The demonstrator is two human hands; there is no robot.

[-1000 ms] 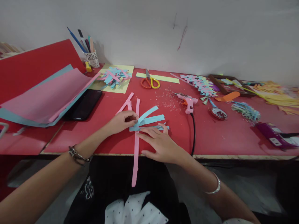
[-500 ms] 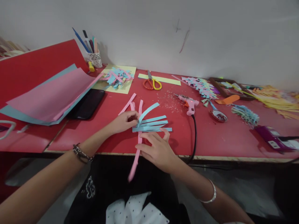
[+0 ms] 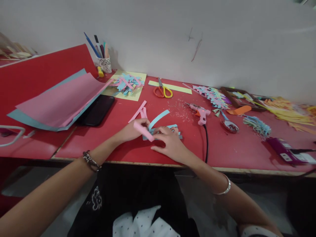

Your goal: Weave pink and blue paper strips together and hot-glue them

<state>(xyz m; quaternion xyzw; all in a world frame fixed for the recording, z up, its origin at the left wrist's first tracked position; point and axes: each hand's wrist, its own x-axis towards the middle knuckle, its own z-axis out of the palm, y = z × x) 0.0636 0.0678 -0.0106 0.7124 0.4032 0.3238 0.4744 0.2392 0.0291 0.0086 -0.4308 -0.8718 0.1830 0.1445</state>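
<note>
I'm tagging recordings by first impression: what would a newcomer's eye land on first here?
Probably the pink paper strip angled between the bare left hand and bare right hand, with light-blue paper strips beside it on the red tabletop. Next, perhaps, the pink plastic glue gun to their right, and the scissors with one red and one yellow handle near the wall.

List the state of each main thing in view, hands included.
Left hand: fingers curled, by the strips
Right hand: fingers bent, over blue strips
Pink strip: raised, motion-blurred
Blue strips: partly hidden, one curving away
Glue gun: lying down, cord attached
Scissors: lying down
Phone: screen dark
Pen cup: upright, filled
Paper sheets: overlapping, bent
</note>
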